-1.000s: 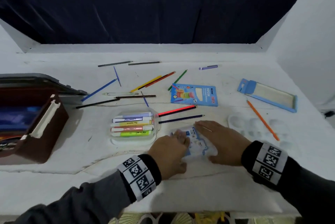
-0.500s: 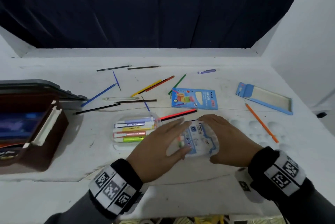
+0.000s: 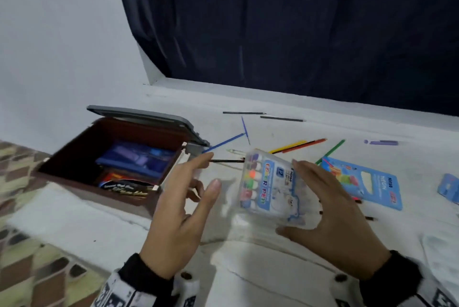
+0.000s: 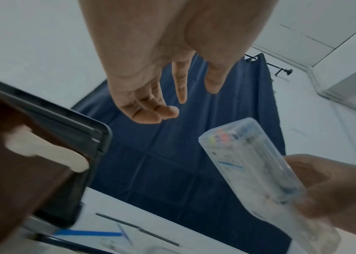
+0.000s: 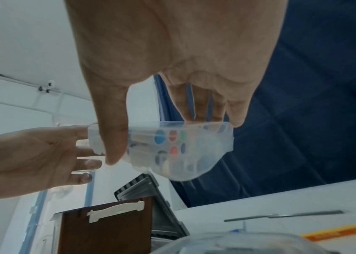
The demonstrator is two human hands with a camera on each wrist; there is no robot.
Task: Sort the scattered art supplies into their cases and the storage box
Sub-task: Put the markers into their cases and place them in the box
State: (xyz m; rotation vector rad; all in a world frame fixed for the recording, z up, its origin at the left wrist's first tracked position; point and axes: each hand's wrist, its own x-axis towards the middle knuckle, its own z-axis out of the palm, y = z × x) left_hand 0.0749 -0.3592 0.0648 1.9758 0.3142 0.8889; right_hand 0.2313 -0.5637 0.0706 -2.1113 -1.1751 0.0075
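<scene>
- The clear marker case is held off the bench in the grip of the right hand, thumb on one long edge and fingers on the other.
- The left hand is spread and holds nothing, just beside the case.
- The open storage box lies to the left, beyond the left hand.
- The case's long axis is tilted, its cap end away from the person; a leftward carry is judged next.

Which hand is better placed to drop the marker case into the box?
Right: the right hand already grips the clear plastic marker case; the left hand hovers open beside the brown storage box.
</scene>
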